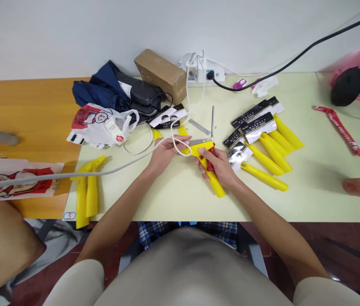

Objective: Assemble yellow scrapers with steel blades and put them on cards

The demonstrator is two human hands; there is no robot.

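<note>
My left hand point(164, 154) is closed on the head end of a yellow T-shaped handle point(217, 186), with a metal strip point(199, 141) along its head. My right hand point(222, 166) wraps the same handle near its neck and also grips a red-handled screwdriver point(212, 121), its shaft pointing away from me. A white cable point(182, 154) loops over my left fingertips. Just beyond my hands, a loose flat metal strip point(199, 127) lies on the table. Two more yellow T-shaped handles point(92, 196) lie by the left edge; whether they have strips, I cannot tell.
Several carded yellow-handled tools point(275, 155) are piled right of my hands. A plastic bag point(98, 125), dark blue fabric point(98, 89), a cardboard box point(161, 74) and a power strip point(216, 76) stand along the back. Another person's arm point(10, 250) is at left.
</note>
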